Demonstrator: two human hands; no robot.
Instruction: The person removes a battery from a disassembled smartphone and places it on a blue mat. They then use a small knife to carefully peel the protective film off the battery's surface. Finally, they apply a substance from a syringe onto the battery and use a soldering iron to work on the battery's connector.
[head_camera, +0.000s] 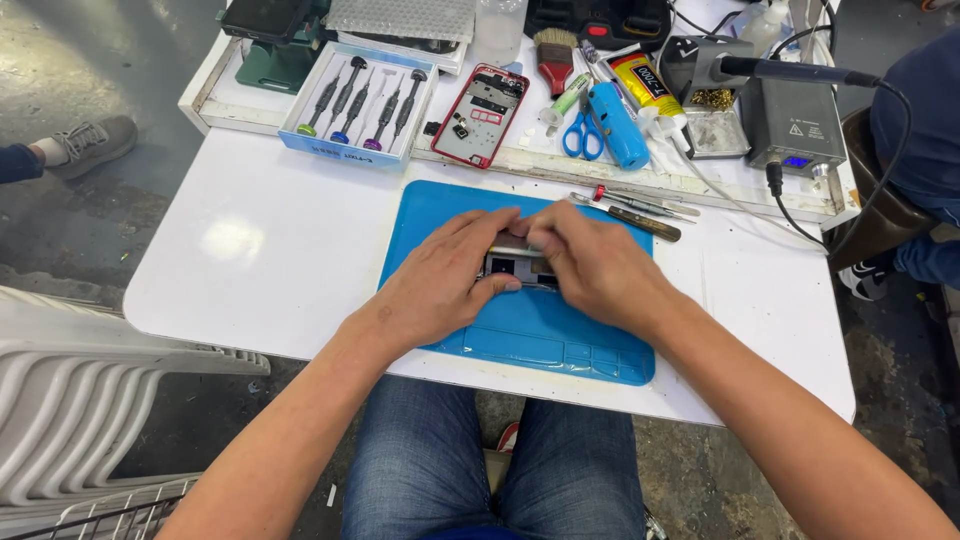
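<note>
1. Both hands meet at the centre of the view, over a blue mat (440, 215) lying on a white table (260, 250).
2. The left hand (440, 285) comes in from 7 o'clock, fingers stretched forward and curled over the left end of an opened phone (515, 265), thumb tucked against its near edge.
3. The right hand (590, 265) comes in from 5 o'clock, fingers bent down over the phone's right end and top edge; the 2 hands touch at the fingertips.
4. So the phone sits pinned between both hands, flat on the mat, only a small strip of its dark insides showing between the thumbs.
5. At 12 o'clock from the hands, a red phone frame (482, 115) lies tilted on a raised tray (215, 95).
6. At 11 o'clock, a light blue box of screwdrivers (360, 100) sits just beside that frame.
7. At 1 o'clock, blue scissors (582, 138) lie beside a blue tube (617, 125), a yellow glue tube (645, 85) and a brush (555, 55).
8. Just past the mat's far edge, at 1 o'clock, tweezers (650, 205) and a slim tool lie on the table.
9. At 2 o'clock, a grey soldering station (795, 125) stands with its iron (790, 72) resting above it.
10. Another person's blue sleeve (915, 120) shows at 3 o'clock.
11. White stacked chairs (70, 400) fill 8 o'clock.
</note>
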